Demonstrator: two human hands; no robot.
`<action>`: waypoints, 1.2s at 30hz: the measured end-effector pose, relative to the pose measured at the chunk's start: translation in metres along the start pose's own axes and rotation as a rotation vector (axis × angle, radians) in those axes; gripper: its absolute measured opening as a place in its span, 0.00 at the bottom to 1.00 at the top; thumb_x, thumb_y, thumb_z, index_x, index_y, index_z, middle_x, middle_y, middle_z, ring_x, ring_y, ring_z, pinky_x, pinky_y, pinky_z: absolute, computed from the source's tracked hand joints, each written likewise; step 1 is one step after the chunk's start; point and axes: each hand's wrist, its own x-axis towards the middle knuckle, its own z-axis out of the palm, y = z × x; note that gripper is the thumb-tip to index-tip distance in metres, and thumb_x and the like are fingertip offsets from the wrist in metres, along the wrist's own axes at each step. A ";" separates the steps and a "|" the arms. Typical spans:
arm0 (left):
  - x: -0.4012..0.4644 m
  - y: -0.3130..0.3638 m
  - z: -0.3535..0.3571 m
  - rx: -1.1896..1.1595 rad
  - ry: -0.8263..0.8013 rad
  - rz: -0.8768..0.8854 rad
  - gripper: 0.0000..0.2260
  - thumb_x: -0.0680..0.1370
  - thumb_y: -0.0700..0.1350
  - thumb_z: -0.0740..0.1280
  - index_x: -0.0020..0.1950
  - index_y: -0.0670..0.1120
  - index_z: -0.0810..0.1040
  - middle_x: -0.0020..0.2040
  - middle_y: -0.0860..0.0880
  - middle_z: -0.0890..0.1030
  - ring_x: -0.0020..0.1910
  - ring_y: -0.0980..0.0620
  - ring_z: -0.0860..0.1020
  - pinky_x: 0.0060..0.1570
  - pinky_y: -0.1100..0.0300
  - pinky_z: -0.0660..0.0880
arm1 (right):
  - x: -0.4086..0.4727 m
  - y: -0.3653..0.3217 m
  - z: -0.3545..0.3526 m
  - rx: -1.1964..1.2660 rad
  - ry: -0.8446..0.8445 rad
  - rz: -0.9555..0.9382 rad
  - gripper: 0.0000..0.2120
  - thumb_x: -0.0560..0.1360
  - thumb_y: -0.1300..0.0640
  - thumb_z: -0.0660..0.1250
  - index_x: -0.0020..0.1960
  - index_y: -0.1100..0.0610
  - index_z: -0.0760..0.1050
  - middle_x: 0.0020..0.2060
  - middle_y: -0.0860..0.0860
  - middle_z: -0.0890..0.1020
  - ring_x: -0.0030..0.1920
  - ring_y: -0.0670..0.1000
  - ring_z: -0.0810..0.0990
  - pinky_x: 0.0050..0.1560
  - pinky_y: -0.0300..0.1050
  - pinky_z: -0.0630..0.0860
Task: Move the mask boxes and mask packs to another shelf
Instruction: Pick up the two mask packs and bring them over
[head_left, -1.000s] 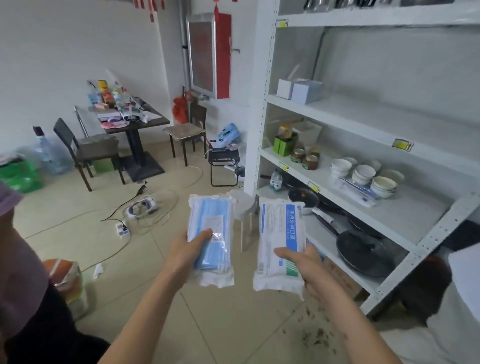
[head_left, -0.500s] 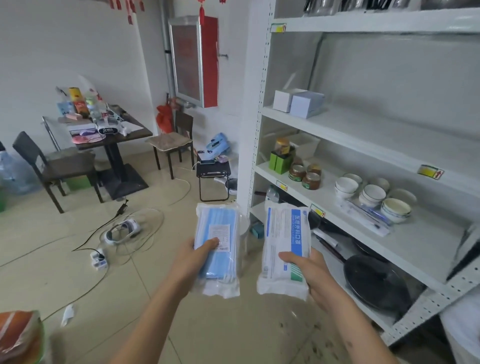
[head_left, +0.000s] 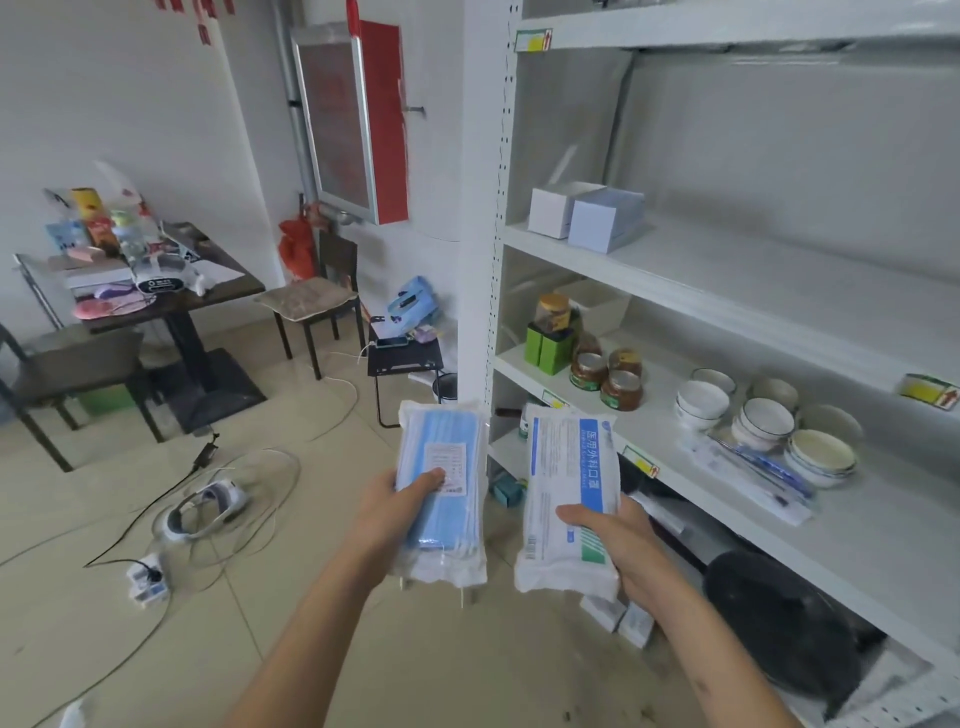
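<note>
The left hand (head_left: 397, 506) is gripping a clear plastic pack of blue face masks (head_left: 443, 486), thumb pressing on its small white label and the fingers wrapping behind it. The right hand (head_left: 618, 540) is clamping a white printed plastic mask pack with a blue stripe (head_left: 569, 499) in the same manner, thumb lying across the front. Both packs are hanging upright in the air, side by side and apart from each other, in front of the tall white metal shelving unit (head_left: 493, 260) and not resting on any board.

Going through the unit from the largest items down: the white board at chest height (head_left: 779, 280) is standing mostly bare, carrying only two plain white cardboard boxes (head_left: 584, 215) sitting side by side, touching, near its left end (in my judgement these are mask boxes already moved, though no printing is showing to confirm it). The board below is holding stacked white ceramic bowls (head_left: 763, 421), brown-filled glass jars (head_left: 605, 376) and green cartons (head_left: 548, 348). On the floor by the unit's foot, small white cartons (head_left: 623, 618) are lying partly hidden behind the right forearm; whether they are mask goods I cannot tell.

Assessment: the task is appearing partly done. The two packs are in transit and not yet shelved; setting them on the bare board beside the boxes is looking like the outstanding step. Further stock waiting elsewhere cannot be ruled out.
</note>
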 end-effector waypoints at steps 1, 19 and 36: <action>0.010 0.004 0.002 -0.006 0.004 0.003 0.16 0.74 0.56 0.75 0.56 0.49 0.79 0.46 0.48 0.87 0.40 0.48 0.87 0.36 0.53 0.83 | 0.011 -0.004 0.000 0.000 -0.006 -0.004 0.21 0.68 0.62 0.80 0.59 0.52 0.81 0.49 0.51 0.89 0.48 0.55 0.88 0.46 0.54 0.86; 0.233 0.072 0.034 0.009 -0.137 -0.043 0.20 0.74 0.58 0.74 0.59 0.49 0.76 0.50 0.44 0.85 0.45 0.44 0.86 0.43 0.48 0.85 | 0.194 -0.067 0.008 0.049 0.118 0.000 0.21 0.69 0.61 0.80 0.61 0.52 0.81 0.51 0.53 0.88 0.50 0.58 0.88 0.51 0.62 0.84; 0.397 0.171 0.171 0.010 -0.301 0.026 0.21 0.71 0.58 0.77 0.57 0.48 0.80 0.48 0.44 0.87 0.46 0.43 0.87 0.47 0.44 0.84 | 0.329 -0.192 -0.077 0.008 0.209 -0.196 0.18 0.69 0.62 0.79 0.56 0.50 0.84 0.48 0.50 0.89 0.47 0.54 0.89 0.40 0.47 0.85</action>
